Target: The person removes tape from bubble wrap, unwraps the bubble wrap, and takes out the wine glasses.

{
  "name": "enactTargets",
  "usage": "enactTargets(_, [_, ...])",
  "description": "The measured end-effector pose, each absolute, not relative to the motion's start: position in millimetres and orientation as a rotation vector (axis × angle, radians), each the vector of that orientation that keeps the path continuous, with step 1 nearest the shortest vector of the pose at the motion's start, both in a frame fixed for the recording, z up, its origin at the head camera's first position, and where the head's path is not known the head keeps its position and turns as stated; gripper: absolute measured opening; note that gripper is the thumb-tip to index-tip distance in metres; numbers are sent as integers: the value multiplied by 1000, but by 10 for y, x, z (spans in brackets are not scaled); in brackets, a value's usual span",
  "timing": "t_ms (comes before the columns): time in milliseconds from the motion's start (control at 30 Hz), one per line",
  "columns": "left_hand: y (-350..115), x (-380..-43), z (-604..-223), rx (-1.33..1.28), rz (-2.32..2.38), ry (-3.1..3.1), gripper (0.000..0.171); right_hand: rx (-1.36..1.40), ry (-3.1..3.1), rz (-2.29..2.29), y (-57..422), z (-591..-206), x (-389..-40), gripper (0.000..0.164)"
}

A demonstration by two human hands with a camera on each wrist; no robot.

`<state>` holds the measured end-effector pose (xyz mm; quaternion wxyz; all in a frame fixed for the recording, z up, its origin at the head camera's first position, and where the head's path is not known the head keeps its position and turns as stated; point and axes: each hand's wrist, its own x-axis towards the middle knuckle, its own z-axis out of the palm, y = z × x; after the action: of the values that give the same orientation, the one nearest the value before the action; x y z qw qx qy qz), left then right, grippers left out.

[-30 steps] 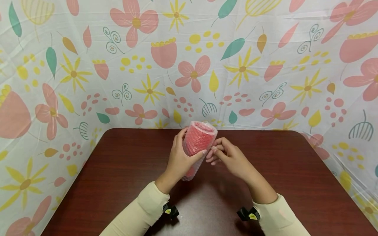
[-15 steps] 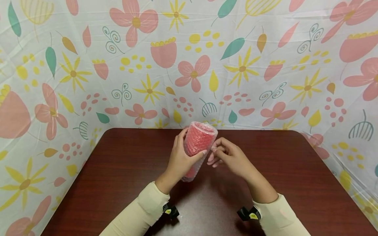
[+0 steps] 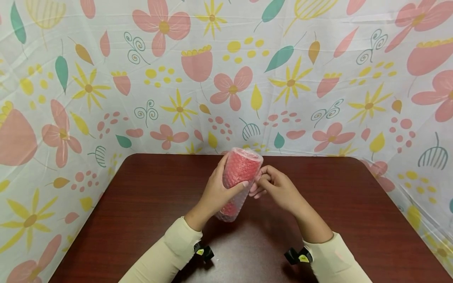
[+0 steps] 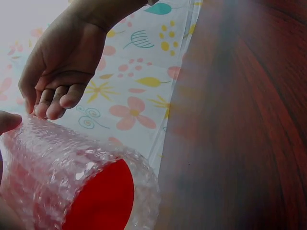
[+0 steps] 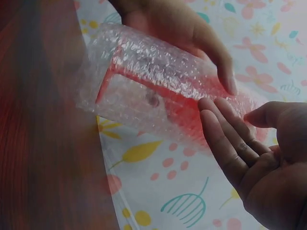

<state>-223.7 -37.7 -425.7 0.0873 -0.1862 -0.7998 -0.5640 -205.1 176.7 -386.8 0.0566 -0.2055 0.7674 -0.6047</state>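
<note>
A roll of clear bubble wrap point(image 3: 244, 165) surrounds a red object, whose flat red end point(image 4: 103, 199) shows inside the wrap in the left wrist view. My left hand point(image 3: 216, 192) grips the roll around its side, thumb across the front, keeping it tilted above the table. On the roll's right side, my right hand point(image 3: 279, 188) has thumb and index finger together at the wrap's surface, seemingly pinching it. Its other fingers point(image 5: 223, 139) extend along the wrap in the right wrist view. What exactly lies between thumb and index is hidden.
A dark reddish-brown table point(image 3: 141, 196) spreads beneath both hands. Behind and beside it hangs a white cloth point(image 3: 226, 110) with flowers and leaves. Black wrist cameras point(image 3: 204, 252) sit at the cream sleeves point(image 3: 166, 251).
The bubble-wrapped roll has turned slightly in my left hand and shifted a little right and down. My right fingertips, a little apart from the roll half a second ago, are now against it.
</note>
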Motion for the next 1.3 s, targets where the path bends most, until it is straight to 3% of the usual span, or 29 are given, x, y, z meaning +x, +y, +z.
enactTargets(1300, [-399, -2237, -4232, -506, -1718, -2331, 98, -642, 2358, -1813, 1813, -3895, -2054, 25])
